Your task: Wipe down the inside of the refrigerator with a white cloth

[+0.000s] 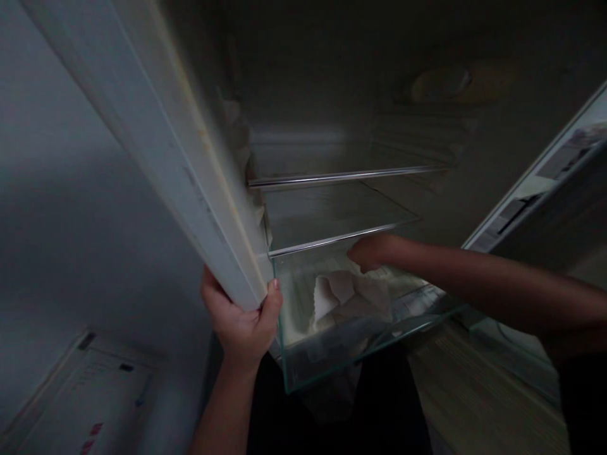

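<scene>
My left hand (246, 319) is closed around the lower front edge of a refrigerator's side wall (222, 234), thumb on the inner side and fingers on the outer. Inside the dim refrigerator, my right hand (372, 251) reaches in from the right, just below a metal-trimmed shelf edge (332, 240). Its fingers look curled, and what they hold, if anything, is hidden. Below and left of that hand, a crumpled, torn-edged whitish sheet, like paper (341, 294), lies over a clear glass shelf or drawer with a greenish edge (327, 378).
A second metal-trimmed shelf (346, 179) sits higher up. On the inner right wall is a yellowish fitting (441, 82). To the left a pale panel with printed markings (85, 398) stands low. A slatted surface (484, 392) and another glass piece (516, 354) are at lower right.
</scene>
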Demonstrator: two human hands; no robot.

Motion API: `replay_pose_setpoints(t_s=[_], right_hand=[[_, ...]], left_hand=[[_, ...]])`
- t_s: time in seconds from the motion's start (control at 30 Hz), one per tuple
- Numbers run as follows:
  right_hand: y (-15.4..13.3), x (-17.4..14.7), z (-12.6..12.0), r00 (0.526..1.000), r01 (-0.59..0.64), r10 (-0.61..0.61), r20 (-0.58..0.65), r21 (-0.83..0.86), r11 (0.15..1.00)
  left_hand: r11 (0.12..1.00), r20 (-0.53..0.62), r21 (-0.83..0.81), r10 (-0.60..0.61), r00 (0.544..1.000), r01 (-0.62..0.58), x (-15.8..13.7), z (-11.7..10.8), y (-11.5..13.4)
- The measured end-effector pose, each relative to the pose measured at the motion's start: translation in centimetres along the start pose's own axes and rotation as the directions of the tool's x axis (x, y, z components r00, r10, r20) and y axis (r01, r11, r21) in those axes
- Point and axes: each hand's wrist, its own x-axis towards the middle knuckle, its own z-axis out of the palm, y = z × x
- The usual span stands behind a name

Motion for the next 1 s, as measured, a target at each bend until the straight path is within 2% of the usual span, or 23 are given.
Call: replay_pose_setpoints(t_s=[0.1,0.17,0.27,0.33,0.4,0.43,0.5,0.57,0.63,0.67,0.7,0.77,0.83,0.9,1.0], right_hand=[[-1.5,0.2,1.9,0.976,0.076,-0.082,0.201,0.035,0.996],[-2.7,0.7,3.3,0.978,0.152,-0.156,0.141,0.04,0.988],[-3.7,1.8,4.9,0.986,0.148,-0.153,-0.058,-0.094,0.985],[-3.5,2.6,5.2,0.986,0.137,-0.149,-0.072,-0.155,0.978],[-2.6,3.3,4.9,0.977,0.203,-0.211,-0.027,-0.179,0.963],[-2.1,3.6,4.6,0.967,0.252,-0.253,0.012,-0.132,0.959],[-1.3,3.9,4.0,0.963,0.263,-0.269,0.031,0.131,0.956],[-1.0,3.9,3.7,0.988,0.146,-0.151,-0.026,0.465,0.873],[-1.2,3.9,4.0,0.994,0.083,-0.019,-0.109,0.618,0.782],[-1.3,3.8,4.3,0.986,0.108,-0.01,-0.164,0.601,0.792],[-1.6,3.8,4.7,0.974,0.155,-0.041,-0.225,0.521,0.839],[-2.0,3.9,5.6,0.932,0.241,-0.156,-0.326,0.24,0.94],[-2.3,4.2,6.5,0.913,0.25,-0.235,-0.332,0.0,0.968],[-2.3,4.7,7.0,0.936,0.195,-0.205,-0.286,-0.064,0.979],[-1.7,5.6,6.6,0.969,0.088,-0.082,-0.232,0.016,0.996]], left_hand=[[1.0,0.0,-0.016,-0.009,1.0,0.009,0.0,0.0,0.0],[0.999,0.007,-0.021,-0.033,0.999,0.033,0.0,0.0,0.0],[0.998,0.021,-0.016,-0.061,0.998,0.062,0.0,0.0,0.1],[0.997,0.026,-0.01,-0.074,0.997,0.074,0.1,0.0,0.2],[0.997,0.021,-0.011,-0.077,0.997,0.077,0.1,0.0,0.3],[0.997,0.018,-0.012,-0.071,0.997,0.071,0.1,0.0,0.3],[0.998,0.013,-0.009,-0.056,0.998,0.056,0.2,0.0,0.4],[0.998,0.013,0.001,-0.058,0.998,0.058,0.2,0.0,0.4],[0.997,0.008,0.009,-0.07,0.997,0.07,0.1,0.0,0.4],[0.997,0.007,0.012,-0.077,0.997,0.077,0.1,0.0,0.3],[0.997,0.008,0.014,-0.081,0.997,0.081,0.1,0.0,0.3],[0.996,0.007,0.016,-0.083,0.997,0.083,0.0,-0.1,0.2],[0.997,0.007,0.01,-0.08,0.997,0.08,0.0,-0.1,0.2],[0.997,0.005,-0.005,-0.076,0.997,0.076,0.0,0.0,0.1],[0.998,0.0,-0.023,-0.061,0.998,0.061,0.0,0.0,0.0]])
